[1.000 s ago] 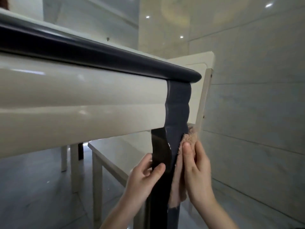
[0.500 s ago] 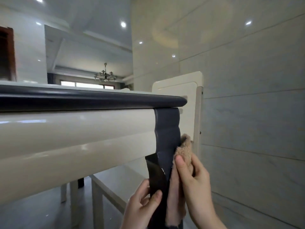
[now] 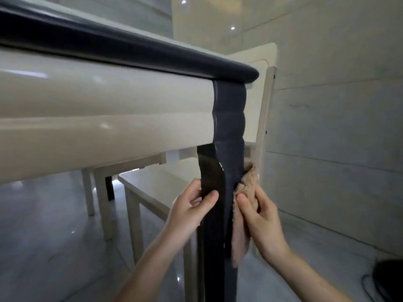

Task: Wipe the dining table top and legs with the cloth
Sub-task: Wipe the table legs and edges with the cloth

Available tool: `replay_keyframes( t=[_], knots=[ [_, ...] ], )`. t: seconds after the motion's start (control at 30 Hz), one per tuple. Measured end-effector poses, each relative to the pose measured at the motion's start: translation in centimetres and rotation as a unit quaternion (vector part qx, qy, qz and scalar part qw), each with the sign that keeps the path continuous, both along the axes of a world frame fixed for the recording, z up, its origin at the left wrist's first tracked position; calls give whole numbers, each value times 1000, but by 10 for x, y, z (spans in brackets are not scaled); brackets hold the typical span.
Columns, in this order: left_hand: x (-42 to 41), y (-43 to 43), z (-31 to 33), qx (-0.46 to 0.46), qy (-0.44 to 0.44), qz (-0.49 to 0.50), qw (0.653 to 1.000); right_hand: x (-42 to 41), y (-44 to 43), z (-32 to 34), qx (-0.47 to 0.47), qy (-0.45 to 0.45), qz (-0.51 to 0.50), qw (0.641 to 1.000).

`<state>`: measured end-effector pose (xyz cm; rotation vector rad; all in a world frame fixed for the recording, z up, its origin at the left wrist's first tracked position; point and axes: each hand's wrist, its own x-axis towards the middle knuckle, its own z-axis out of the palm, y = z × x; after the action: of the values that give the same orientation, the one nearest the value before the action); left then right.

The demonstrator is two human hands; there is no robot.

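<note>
L hand (image 3: 189, 211): grip closed round the dark table leg (image 3: 230, 127), thumb across its front face, fingers behind. R hand (image 3: 259, 219): grip clamped on the tan cloth (image 3: 245, 186), thumb over it, pressing it to the leg's right side; loose end hangs down alongside the leg. Vs 0.5 s ago: cloth is lower on the leg, its top now below the cream apron (image 3: 98, 118) line; L hand hold is unchanged. View has dipped, so chandelier and window are gone from sight. Dark object (image 3: 388, 277) on floor (image 3: 43, 247), lower right, blurred, ID not possible. Above: dark rounded tabletop (image 3: 130, 46) edge, leg joined under its corner. Behind leg: cream bench (image 3: 157, 188), partly blocked by leg and L hand. Beyond: cream chair (image 3: 269, 101) back, just behind the corner, then tiled wall (image 3: 338, 127).
</note>
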<state>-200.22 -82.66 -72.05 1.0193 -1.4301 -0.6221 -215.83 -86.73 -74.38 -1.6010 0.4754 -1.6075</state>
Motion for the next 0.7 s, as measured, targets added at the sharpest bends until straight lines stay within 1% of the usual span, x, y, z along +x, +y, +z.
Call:
replay_keyframes(
  t=[0.1,0.17,0.23,0.37,0.4,0.47,0.53,0.57,0.67,0.7],
  knots=[
    [1,4,4,18,-14,0,1000,-7,15,-49,68,60,8,996],
    [1,5,4,23,-22,6,999,-13,17,-61,88,97,-1,991],
    [1,5,3,24,-22,12,999,-16,14,-43,70,104,-4,992],
    [3,3,3,27,-22,12,999,-13,1,15,-8,62,-17,998],
    [3,3,3,27,-20,10,999,-11,-1,22,-21,58,-19,998],
    [3,2,2,27,-22,11,999,-10,-6,16,-24,54,-13,998],
    [3,2,1,29,-28,15,999,-12,-6,-13,23,55,-3,998],
    [3,2,1,28,-32,17,999,-15,-5,-36,50,73,-2,996],
    [2,2,0,31,-38,17,999,-28,9,-118,115,167,-3,979],
    [1,3,-1,32,-33,14,999,-32,14,-138,146,179,8,973]
  ],
)
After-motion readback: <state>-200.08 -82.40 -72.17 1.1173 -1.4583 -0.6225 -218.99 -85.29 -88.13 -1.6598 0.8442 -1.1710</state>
